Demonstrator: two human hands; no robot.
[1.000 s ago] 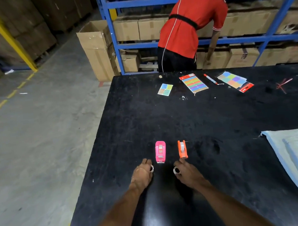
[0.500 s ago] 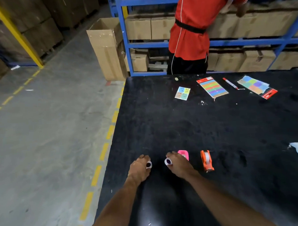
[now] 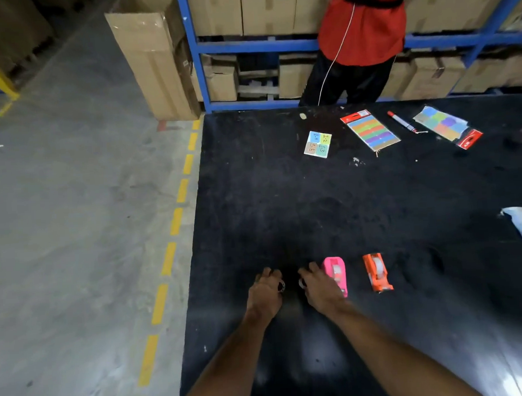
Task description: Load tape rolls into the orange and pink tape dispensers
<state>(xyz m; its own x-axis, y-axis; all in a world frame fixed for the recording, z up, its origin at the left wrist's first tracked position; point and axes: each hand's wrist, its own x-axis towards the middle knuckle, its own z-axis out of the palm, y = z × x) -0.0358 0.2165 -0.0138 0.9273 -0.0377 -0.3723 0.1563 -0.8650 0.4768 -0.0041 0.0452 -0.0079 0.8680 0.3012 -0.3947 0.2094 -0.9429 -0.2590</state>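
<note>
a small clear tape roll is pinched in the right hand, just left of the pink plastic tape dispenser (long axis pointing away), while the left hand pinches another small roll.

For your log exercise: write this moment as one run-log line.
left hand: holds small tape roll | right hand: holds second small roll | pink plastic tape dispenser, orange plastic tape dispenser: on black table

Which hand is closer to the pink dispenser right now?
Right. The right hand sits against the pink dispenser, overlapping its near left edge. The left hand is farther left, beyond the right hand, clear of it.
</note>
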